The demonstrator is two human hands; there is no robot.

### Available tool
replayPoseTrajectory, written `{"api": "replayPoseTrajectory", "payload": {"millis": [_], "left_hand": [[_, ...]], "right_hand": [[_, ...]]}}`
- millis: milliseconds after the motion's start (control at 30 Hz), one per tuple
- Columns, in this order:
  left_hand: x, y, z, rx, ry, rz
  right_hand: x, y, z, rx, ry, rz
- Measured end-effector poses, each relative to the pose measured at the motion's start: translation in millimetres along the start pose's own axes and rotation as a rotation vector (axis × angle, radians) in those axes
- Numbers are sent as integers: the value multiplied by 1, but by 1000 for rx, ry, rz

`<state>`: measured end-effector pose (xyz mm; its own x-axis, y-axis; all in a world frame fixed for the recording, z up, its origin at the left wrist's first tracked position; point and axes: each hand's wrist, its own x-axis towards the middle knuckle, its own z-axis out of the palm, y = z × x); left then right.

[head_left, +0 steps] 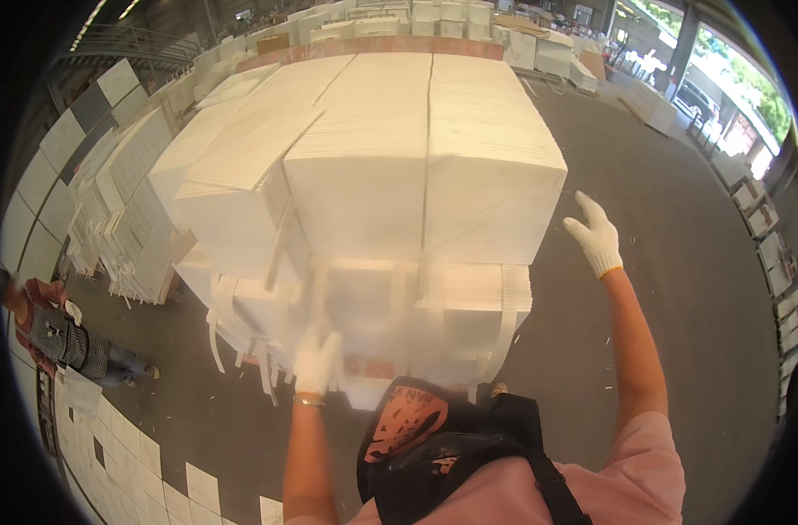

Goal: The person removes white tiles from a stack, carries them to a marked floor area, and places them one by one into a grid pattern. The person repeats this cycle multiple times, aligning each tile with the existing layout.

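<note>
Tall stacks of white stone tiles (355, 188) stand in front of me, several packed side by side with narrow gaps between them. My right hand (597, 234), in a white knitted glove, is raised beside the right side of the upper stack. Its thumb and fingers are apart, and it holds nothing. My left hand (317, 360), gloved too, is low before the lower tile bundles (473, 293); motion blurs its fingers, so its grip is unclear. Pale strips (508, 337) hang down from the lower bundles. A tilted tile (241, 144) rests on top at the left.
A co-worker (70, 332) in a checked apron is at the far left. More slabs (123, 206) lean behind that person. White tiles (140, 446) lie on the floor at lower left. Grey floor (679, 332) runs along the right, with slabs (771, 271) lining its edge.
</note>
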<state>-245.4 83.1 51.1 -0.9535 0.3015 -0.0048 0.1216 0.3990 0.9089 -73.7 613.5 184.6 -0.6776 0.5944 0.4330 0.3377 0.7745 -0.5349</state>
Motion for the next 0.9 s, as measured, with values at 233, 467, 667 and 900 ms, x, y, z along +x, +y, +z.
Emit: {"api": "replayPoseTrajectory", "payload": {"millis": [233,467,667,900], "left_hand": [[104,191,134,370,241,512],[186,287,226,688,341,856],[192,289,240,763,327,857],[171,275,229,685,435,910]], "right_hand": [[102,18,35,-88,-29,-274],[117,39,55,58,123,-423],[121,33,46,72,158,-495],[89,10,26,64,148,-459]]}}
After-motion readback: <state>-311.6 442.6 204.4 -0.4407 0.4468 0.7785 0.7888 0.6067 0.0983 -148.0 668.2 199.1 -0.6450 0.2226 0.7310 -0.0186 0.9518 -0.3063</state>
